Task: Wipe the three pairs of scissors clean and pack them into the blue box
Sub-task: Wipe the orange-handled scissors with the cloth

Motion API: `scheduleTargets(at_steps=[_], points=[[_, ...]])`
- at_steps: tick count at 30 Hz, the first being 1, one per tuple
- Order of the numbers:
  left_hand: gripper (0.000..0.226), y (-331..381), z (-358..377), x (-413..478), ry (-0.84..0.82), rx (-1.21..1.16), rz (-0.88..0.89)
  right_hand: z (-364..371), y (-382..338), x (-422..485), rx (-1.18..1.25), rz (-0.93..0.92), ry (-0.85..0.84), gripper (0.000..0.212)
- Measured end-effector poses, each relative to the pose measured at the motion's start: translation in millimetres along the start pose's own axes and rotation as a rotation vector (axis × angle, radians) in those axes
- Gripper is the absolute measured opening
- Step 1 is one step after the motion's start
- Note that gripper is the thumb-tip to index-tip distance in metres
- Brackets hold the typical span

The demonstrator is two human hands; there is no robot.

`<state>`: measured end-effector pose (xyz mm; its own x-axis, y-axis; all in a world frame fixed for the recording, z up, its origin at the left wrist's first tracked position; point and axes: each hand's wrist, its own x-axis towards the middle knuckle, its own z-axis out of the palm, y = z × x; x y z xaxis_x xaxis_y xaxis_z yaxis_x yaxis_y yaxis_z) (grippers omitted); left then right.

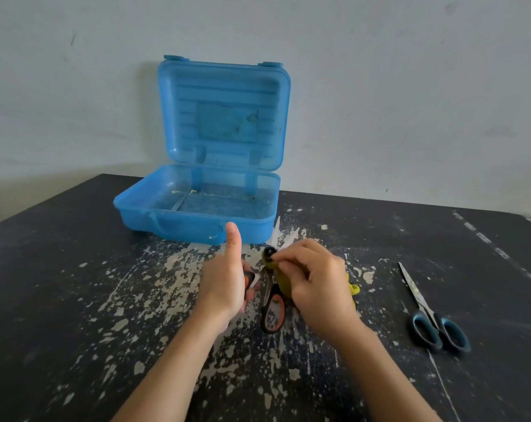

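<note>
The blue box [197, 226] stands open at the table's back, its lid leaning on the wall and its tray holding no scissors. In front of it my left hand [227, 281] grips one handle of the orange-and-black scissors [273, 312], thumb pointing up. My right hand [312, 278] pinches a yellow cloth [354, 289] around the upper part of those scissors, near the pivot. A second pair, the blue-handled scissors [431, 318], lies flat on the table to the right, blades pointing away. I see no third pair.
The black table [75, 300] is worn, with many pale chipped patches in the middle. A pale wall [410, 86] rises right behind the box. The table's left corner ends near the box's left side.
</note>
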<state>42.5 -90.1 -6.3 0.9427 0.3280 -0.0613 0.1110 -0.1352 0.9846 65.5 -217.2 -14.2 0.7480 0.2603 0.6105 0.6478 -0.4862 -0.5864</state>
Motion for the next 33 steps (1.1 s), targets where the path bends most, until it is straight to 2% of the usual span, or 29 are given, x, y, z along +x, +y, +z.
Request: scheduleTargets(at_steps=[1, 5, 7, 11, 12, 15, 16, 17, 18, 20, 22, 23, 25, 28, 33], points=[[0.083, 0.2, -1.0, 0.4, -0.002, -0.021, -0.004, 2.5, -1.1, -0.3, -0.017, -0.020, 0.014, 0.018], [0.079, 0.6, -5.8, 2.9, -0.003, -0.066, -0.029, 10.7, -3.5, -5.7, -0.050, -0.131, -0.201, 0.021], [0.081, -0.3, -3.9, 1.9, -0.003, -0.043, -0.004, 4.4, -1.7, -3.8, -0.039, -0.112, -0.246, 0.024], [0.081, 0.1, -3.1, 0.4, -0.012, -0.048, 0.007, -1.1, 1.4, -0.8, -0.013, -0.037, -0.041, 0.025], [0.079, 0.3, -5.3, 1.7, -0.006, -0.064, -0.006, -0.2, 0.6, -1.1, -0.020, -0.039, -0.057, 0.024], [0.077, -1.9, -9.9, 6.3, 0.030, -0.033, -0.013, -1.0, -5.4, -3.0, -0.019, -0.003, -0.363, 0.026], [0.077, -3.0, -10.2, 6.8, 0.031, -0.019, -0.003, -3.5, -6.8, -2.8, -0.015, 0.038, -0.408, 0.026], [0.075, -3.5, -10.1, 6.7, 0.028, -0.018, 0.002, -6.5, -7.2, -1.7, 0.003, 0.092, -0.375, 0.026], [0.072, -3.1, -10.3, 6.6, 0.018, -0.033, 0.002, -10.1, -6.7, 0.3, 0.029, 0.153, -0.273, 0.026], [0.062, -0.2, -12.0, 5.8, -0.028, -0.060, -0.003, -17.1, -2.8, 5.1, 0.089, 0.255, 0.024, 0.028], [0.049, 2.4, -14.1, 6.1, -0.089, -0.036, 0.002, -24.3, 2.5, 8.5, 0.246, 0.362, 0.250, 0.028], [0.042, 2.7, -14.5, 7.1, -0.123, -0.002, 0.012, -27.8, 3.4, 9.6, 0.363, 0.422, 0.295, 0.027], [0.034, 2.8, -14.1, 8.2, -0.178, 0.071, 0.022, -33.0, 3.9, 10.6, 0.570, 0.491, 0.264, 0.032], [0.032, 3.4, -13.3, 7.7, -0.214, 0.126, 0.017, -33.7, 4.0, 10.5, 0.724, 0.510, 0.102, 0.037], [0.039, 2.3, -12.0, 6.5, -0.236, 0.191, 0.031, -26.6, 2.2, 8.3, 0.609, 0.392, 0.024, 0.032]])
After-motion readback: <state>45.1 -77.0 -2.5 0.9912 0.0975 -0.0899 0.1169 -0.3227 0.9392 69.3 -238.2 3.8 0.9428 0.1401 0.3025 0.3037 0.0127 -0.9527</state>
